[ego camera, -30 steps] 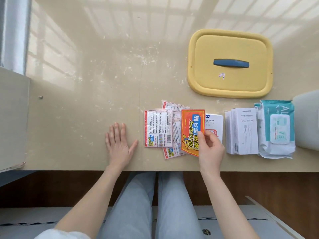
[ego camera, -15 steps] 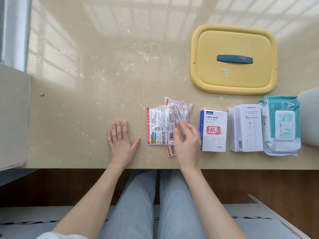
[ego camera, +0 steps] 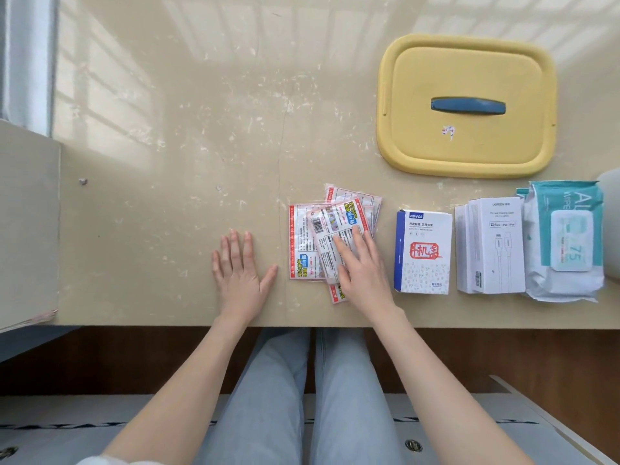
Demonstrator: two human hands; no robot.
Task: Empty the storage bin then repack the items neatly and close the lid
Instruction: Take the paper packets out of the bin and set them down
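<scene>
A yellow lid [ego camera: 436,147] with a blue handle lies flat at the back right of the table. A loose pile of printed sachets [ego camera: 303,239] sits near the front edge. My right hand [ego camera: 364,273] lies flat on the top sachet [ego camera: 330,224], which is tilted with its white printed side up. To the left, my left hand [ego camera: 240,273] rests palm down on the bare table, fingers spread. Right of the sachets stand in a row a white and blue box [ego camera: 423,253], white cable boxes [ego camera: 493,246] and a teal pack of wipes [ego camera: 567,236].
A pale rounded object [ego camera: 612,184] is cut off at the right edge behind the wipes. A raised beige ledge [ego camera: 27,213] borders the table on the left. The table's front edge [ego camera: 167,322] runs just below my wrists, with my legs beneath.
My right hand held an orange sachet up beside the pile, turned it over and laid it white side up on the pile. The left hand stayed put.
</scene>
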